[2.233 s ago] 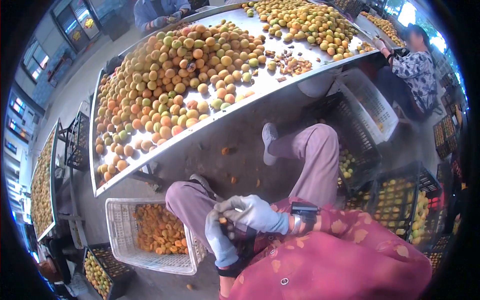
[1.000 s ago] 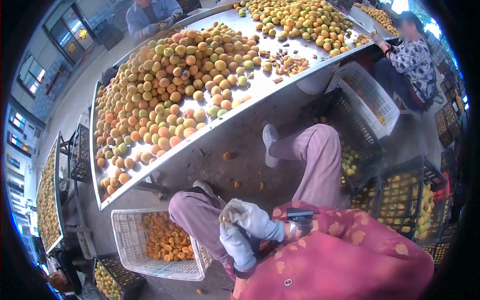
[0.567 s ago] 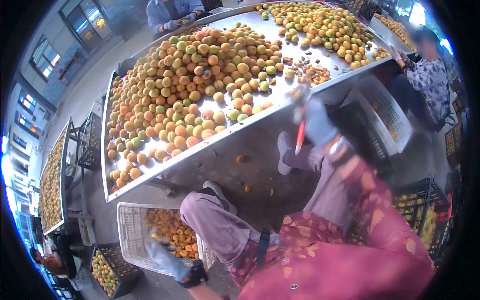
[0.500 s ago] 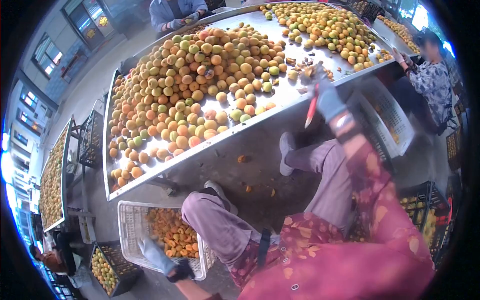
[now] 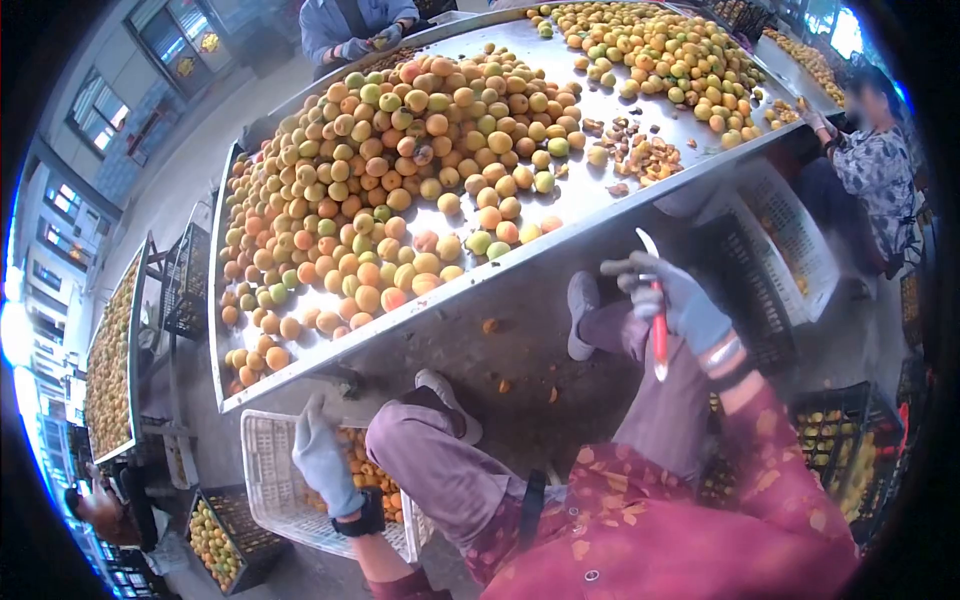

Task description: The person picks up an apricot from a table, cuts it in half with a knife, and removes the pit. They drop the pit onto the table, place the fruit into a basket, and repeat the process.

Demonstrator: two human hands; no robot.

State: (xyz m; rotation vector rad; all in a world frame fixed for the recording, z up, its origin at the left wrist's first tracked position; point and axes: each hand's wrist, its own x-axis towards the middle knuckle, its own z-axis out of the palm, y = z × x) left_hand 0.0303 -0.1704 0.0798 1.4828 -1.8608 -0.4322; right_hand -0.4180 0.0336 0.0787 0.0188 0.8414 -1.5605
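Note:
My right hand, in a grey-blue glove, grips a small knife with a red handle. Its curved blade points up past my fingers, in front of the metal table's near edge. My left hand, gloved too, is over the white plastic basket, fingers stretched upward and slightly blurred; I see nothing in it. Cut orange fruit pieces lie in that basket beside my knee, partly hidden by the hand. A large heap of apricots covers much of the metal table before me.
Pits and scraps lie near the table's right edge. Another apricot pile is at the far right. A white crate and black crates stand to my right. One person works across the table, another sits at right.
My right hand has drawn back from the scraps at the table's edge toward my lap, still holding the knife. My left hand has risen from low over the basket.

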